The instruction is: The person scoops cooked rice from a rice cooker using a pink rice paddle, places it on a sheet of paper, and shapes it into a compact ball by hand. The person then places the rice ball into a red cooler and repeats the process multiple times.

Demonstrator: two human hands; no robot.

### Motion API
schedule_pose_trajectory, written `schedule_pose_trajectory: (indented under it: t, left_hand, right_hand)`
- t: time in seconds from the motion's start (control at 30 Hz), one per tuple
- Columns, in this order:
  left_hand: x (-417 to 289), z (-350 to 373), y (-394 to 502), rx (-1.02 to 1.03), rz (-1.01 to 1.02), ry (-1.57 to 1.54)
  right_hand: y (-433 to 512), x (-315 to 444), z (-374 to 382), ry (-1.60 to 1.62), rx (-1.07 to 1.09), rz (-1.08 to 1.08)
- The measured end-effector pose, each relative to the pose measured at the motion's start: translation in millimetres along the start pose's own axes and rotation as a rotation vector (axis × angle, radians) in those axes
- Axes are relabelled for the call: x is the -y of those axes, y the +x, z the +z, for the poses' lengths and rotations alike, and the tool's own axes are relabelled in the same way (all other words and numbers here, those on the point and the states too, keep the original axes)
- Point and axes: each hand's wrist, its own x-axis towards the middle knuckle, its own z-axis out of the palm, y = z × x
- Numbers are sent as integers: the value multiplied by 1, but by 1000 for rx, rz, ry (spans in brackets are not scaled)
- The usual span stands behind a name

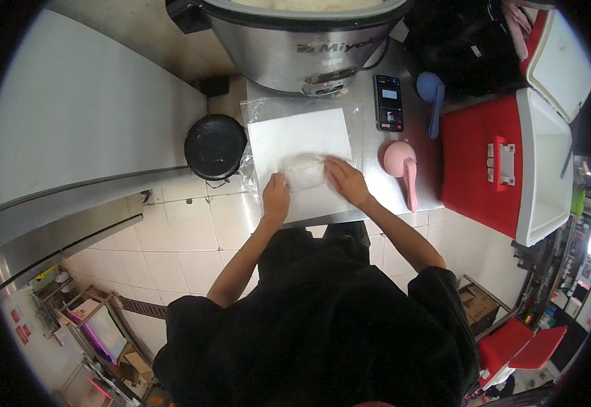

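A whitish packet (304, 172), wrapped in thin translucent plastic, lies on a stack of white paper (300, 129). My left hand (276, 198) has its fingers curled at the packet's left end. At the opposite end, my right hand (345, 180) lays its fingers over the wrap, so the packet is held between both hands. What is inside cannot be made out. Under the paper, clear plastic sheets (356, 119) spread over the steel table (369, 196). To the right rest a pink scoop (400, 160) and a blue scoop (430, 89).
A large Miyako rice cooker (280, 56) with whitish contents stands at the table's back. A phone (389, 104) with a lit screen lies beside the scoops. At right is an opened red cooler box (478, 163). A round black stool-like object (215, 147) adjoins the left edge.
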Motion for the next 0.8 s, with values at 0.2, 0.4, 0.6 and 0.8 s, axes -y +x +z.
schedule_pose_trajectory:
  t: [0.2,0.4,0.6,0.8]
  left_hand:
    - [7,-20,-3,41,327,147]
    - [15,-50,88,777,-64,8]
    - [3,-39,85,431,424,23]
    - [-4,-39,79,827,-110,-640]
  right_hand:
    - [1,-16,-2,-11,94,39]
    - [97,-32,-10,-46,724,421]
    - [85,-24,-10,-254,405,190]
    - [27,-17,8,83,30,399]
